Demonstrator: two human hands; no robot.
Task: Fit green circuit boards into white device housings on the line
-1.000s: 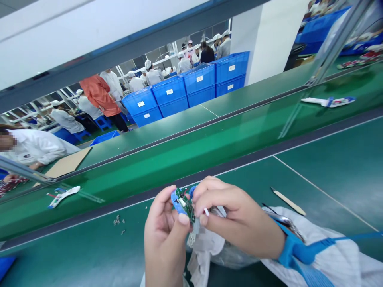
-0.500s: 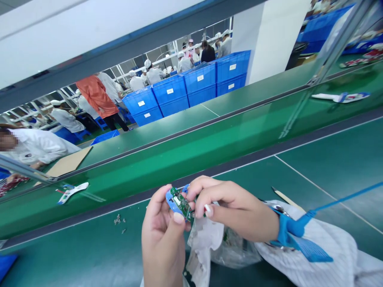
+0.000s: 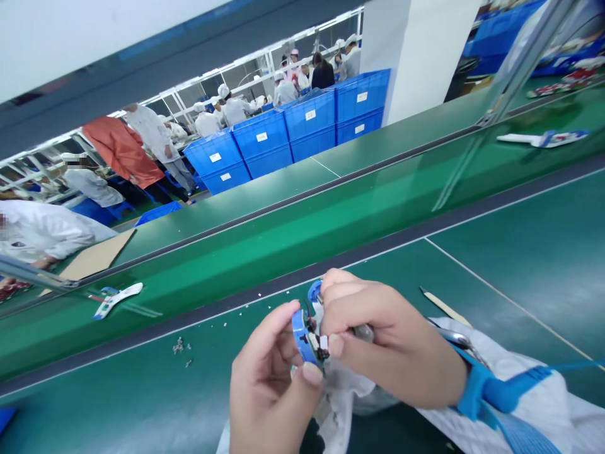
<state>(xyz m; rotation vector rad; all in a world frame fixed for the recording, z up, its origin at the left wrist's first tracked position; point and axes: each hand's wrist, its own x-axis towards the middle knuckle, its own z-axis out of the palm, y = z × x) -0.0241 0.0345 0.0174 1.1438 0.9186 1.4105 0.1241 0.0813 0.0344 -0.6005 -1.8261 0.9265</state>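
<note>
My left hand (image 3: 269,384) pinches a small blue plastic housing (image 3: 302,331) with a green circuit board inside, thumb and forefinger on its rim. My right hand (image 3: 387,340) is closed against the housing's right side, fingertips pressed to it, with a thin metal tool (image 3: 363,331) partly hidden under the fingers. A blue wrist strap (image 3: 482,394) with a cord wraps my right wrist. Crumpled clear plastic bags (image 3: 350,397) lie under both hands on the green bench (image 3: 118,403).
A green conveyor belt (image 3: 283,246) runs across behind the bench, carrying a white-and-blue part (image 3: 116,297) at left and another (image 3: 543,138) at right. A pale wooden stick (image 3: 444,307) lies right of my hands. Small debris (image 3: 182,347) sits at left. Blue crates (image 3: 283,139) and several workers stand beyond.
The blue housing has turned edge-on between my fingers and sits slightly lower and to the right. The parts on the belt have drifted right. My view has shifted a little.
</note>
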